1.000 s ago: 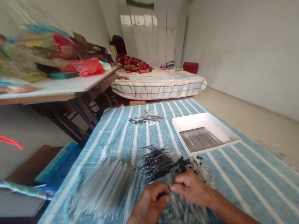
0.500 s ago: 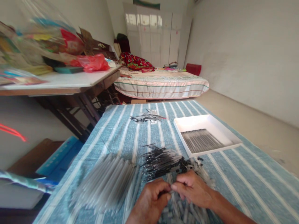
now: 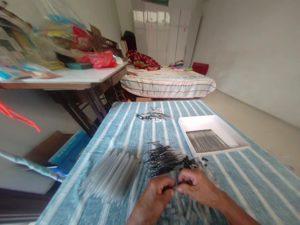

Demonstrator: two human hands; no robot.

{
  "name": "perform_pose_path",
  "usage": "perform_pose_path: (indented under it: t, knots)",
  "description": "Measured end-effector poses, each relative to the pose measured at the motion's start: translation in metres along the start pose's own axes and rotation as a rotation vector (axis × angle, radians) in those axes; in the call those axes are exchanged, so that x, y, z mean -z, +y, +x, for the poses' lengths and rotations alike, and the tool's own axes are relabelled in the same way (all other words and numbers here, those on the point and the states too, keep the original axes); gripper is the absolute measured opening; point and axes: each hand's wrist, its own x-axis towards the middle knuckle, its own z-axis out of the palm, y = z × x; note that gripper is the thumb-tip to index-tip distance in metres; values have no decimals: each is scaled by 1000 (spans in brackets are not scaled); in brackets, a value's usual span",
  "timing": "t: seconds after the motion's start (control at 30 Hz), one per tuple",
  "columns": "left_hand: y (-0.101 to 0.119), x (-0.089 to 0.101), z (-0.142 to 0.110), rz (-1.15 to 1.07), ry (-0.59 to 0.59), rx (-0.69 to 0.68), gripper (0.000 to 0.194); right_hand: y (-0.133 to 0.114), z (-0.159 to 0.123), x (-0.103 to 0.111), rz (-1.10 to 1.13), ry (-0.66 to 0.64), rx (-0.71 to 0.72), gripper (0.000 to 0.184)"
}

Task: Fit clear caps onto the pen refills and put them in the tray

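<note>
My left hand (image 3: pixel 156 195) and my right hand (image 3: pixel 199 187) meet fingertip to fingertip near the table's front, both closed in a pinch. Whatever small piece lies between them is mostly covered by the fingers. Just beyond is a pile of thin black-tipped pen refills (image 3: pixel 164 158), with small black caps (image 3: pixel 189 162) at its right end. Below the hands, short grey translucent pieces (image 3: pixel 185 212) are scattered. To the left lies a stack of frosted clear pen barrels (image 3: pixel 112 175).
A white box (image 3: pixel 236 147) on the right holds a row of assembled-looking dark pens (image 3: pixel 206 140). Further back sits a small heap of thin black pieces (image 3: pixel 152 115). Everything rests on a blue striped tablecloth (image 3: pixel 122 125). A cluttered white table (image 3: pixel 77 75) stands left, a bed (image 3: pixel 168 82) beyond.
The camera has turned slightly, so the scene sits further right. Both hands stay together in a pinch, with a slightly wider gap showing between their fingertips.
</note>
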Motion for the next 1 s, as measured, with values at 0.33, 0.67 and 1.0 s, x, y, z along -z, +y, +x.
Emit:
perform_pose_path:
  t: [0.33,0.67,1.0]
  knots:
    - [-9,-7,-6,-53,3,-8,18,3,-8,2,-147,-59,-33,31]
    - [-10,-12,-5,-86,3,-16,19,10,-12,-1,-87,-87,-82,35]
    - [-11,-15,-4,-67,27,-40,13,3,-12,-2,-106,-116,-98,41]
